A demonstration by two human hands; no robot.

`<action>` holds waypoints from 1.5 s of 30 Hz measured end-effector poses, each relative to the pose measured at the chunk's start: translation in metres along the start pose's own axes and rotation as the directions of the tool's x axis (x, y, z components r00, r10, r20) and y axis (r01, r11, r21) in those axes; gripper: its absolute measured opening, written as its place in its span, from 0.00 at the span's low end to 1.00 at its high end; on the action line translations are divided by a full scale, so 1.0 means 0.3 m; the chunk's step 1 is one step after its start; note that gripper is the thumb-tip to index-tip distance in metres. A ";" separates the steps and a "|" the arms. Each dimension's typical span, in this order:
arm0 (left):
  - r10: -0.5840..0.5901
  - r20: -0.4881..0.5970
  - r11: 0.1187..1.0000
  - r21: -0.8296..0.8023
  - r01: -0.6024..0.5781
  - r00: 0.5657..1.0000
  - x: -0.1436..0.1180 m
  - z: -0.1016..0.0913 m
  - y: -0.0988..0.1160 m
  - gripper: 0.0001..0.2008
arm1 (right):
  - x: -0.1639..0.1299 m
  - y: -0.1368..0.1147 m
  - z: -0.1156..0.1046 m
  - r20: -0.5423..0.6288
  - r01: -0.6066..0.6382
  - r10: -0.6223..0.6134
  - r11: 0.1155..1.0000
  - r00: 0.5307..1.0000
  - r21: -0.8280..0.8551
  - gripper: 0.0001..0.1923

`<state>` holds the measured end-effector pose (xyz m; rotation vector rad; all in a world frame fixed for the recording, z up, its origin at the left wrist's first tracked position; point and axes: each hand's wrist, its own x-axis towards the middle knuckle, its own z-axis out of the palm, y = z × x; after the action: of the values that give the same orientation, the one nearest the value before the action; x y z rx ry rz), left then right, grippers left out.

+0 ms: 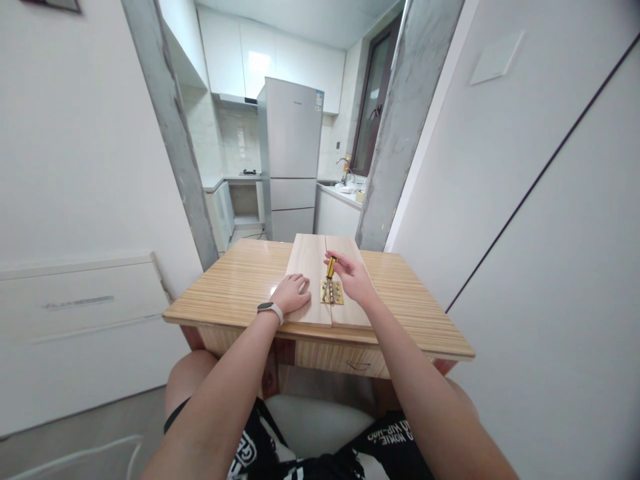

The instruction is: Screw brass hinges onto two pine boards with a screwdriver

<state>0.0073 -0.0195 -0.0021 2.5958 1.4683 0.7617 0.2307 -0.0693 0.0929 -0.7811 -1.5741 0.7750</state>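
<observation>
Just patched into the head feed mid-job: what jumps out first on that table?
The brass hinge stands out, lying across the seam of two pale boards set side by side on the striped table. The right hand holds a yellow-handled screwdriver upright on the hinge, while the left hand, with a watch at its wrist, lies flat on the left board. Behind, a white fridge fills the kitchen doorway.

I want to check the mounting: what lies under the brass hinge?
The brass hinge lies across the seam of two wooden boards on the table. The right hand holds a screwdriver upright on it; screws aren't discernible.
</observation>
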 end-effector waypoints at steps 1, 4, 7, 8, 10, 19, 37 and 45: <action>0.001 0.001 1.000 0.000 -0.001 1.000 0.000 -0.001 0.000 0.23 | 0.002 0.001 0.000 0.006 -0.011 0.011 1.000 1.000 0.028 0.22; 0.001 0.004 1.000 0.000 -0.001 1.000 0.001 -0.003 0.001 0.23 | 0.009 0.003 -0.002 -0.005 -0.030 0.030 0.999 1.000 0.042 0.20; -0.006 0.009 1.000 -0.001 0.006 1.000 0.001 -0.003 0.000 0.23 | 0.013 0.005 -0.002 -0.036 -0.025 0.025 1.000 0.999 0.003 0.18; -0.008 0.008 1.000 -0.001 0.008 1.000 0.001 -0.003 0.000 0.23 | 0.014 0.006 -0.002 -0.044 -0.025 0.025 1.000 0.999 -0.009 0.17; -0.014 0.008 1.000 -0.002 0.014 1.000 0.000 -0.003 0.000 0.23 | 0.014 0.007 -0.001 -0.061 -0.030 0.028 0.999 0.998 -0.030 0.16; -0.017 0.008 1.000 -0.005 0.017 1.000 -0.001 -0.007 0.007 0.22 | 0.002 -0.013 0.021 -0.158 -0.011 -0.036 0.958 0.987 -0.287 0.14; -0.022 0.005 1.000 -0.010 0.022 1.000 0.000 0.001 -0.001 0.23 | 0.013 -0.050 -0.020 0.140 -0.015 0.014 1.000 0.990 0.009 0.19; -0.019 0.007 1.000 -0.014 0.019 1.000 -0.002 -0.001 -0.001 0.23 | 0.025 -0.030 -0.022 0.073 -0.031 0.037 0.997 0.997 -0.076 0.15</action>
<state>0.0065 -0.0199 -0.0021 2.5683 1.4778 0.7573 0.2356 -0.0675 0.1053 -0.8440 -1.6681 0.7812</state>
